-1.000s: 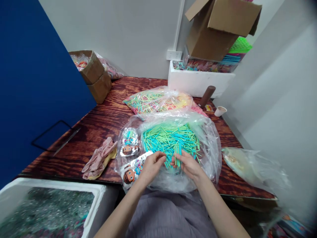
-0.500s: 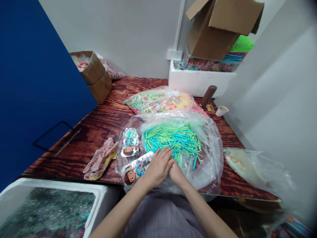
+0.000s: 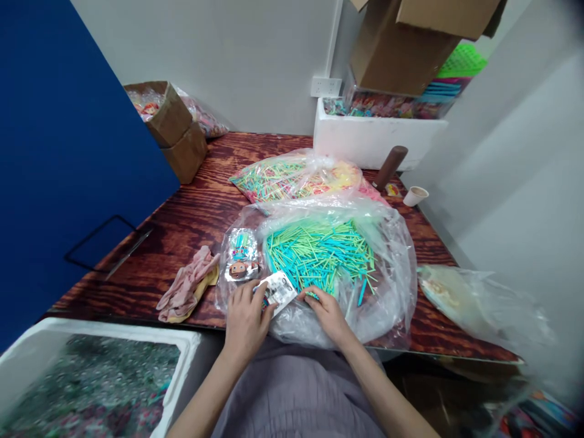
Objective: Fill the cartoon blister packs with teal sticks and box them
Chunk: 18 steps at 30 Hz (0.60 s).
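Your left hand [image 3: 245, 317] grips the printed pouch [image 3: 281, 291] between fingers and thumb, at the near left edge of the stick pile [image 3: 319, 252]; a slack hold could let it slip. Just right of it, your right hand [image 3: 328, 313] curls around a small bundle of sticks [image 3: 312, 295], so loosened fingers could scatter them over the clear bag [image 3: 391, 298].

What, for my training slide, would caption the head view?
Left hand holding a printed packet, right hand holding green and blue sticks.

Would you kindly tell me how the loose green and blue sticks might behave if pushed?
Being thin, the sticks probably weigh little and may snap. Lying loosely crisscrossed, they would likely slide apart rather than move together.
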Each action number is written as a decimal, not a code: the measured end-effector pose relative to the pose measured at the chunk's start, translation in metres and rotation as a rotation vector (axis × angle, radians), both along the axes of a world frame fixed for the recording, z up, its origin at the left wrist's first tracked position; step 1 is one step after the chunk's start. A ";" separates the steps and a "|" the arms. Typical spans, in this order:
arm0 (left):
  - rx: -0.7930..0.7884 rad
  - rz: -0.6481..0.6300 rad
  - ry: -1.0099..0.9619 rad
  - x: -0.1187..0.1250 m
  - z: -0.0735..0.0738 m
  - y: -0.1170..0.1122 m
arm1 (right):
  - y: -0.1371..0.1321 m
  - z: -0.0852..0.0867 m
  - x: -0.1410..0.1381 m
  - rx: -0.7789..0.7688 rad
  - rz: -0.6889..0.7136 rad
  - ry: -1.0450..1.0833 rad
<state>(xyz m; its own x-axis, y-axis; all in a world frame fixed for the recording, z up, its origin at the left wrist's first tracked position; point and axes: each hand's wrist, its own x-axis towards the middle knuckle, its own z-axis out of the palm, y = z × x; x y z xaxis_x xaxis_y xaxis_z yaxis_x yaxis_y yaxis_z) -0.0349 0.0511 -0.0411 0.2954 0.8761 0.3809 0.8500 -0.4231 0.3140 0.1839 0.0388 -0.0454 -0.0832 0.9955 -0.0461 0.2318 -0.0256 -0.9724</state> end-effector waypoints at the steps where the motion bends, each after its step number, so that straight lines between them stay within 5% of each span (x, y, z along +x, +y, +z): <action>1: -0.011 0.013 0.017 -0.001 -0.002 0.000 | 0.000 0.000 0.000 0.002 0.000 0.001; 10: -0.043 0.125 0.020 -0.003 -0.005 0.018 | -0.002 0.003 0.000 0.006 -0.016 0.018; 18: -0.070 0.067 0.049 0.012 0.001 0.017 | -0.002 0.001 0.000 0.001 -0.021 0.015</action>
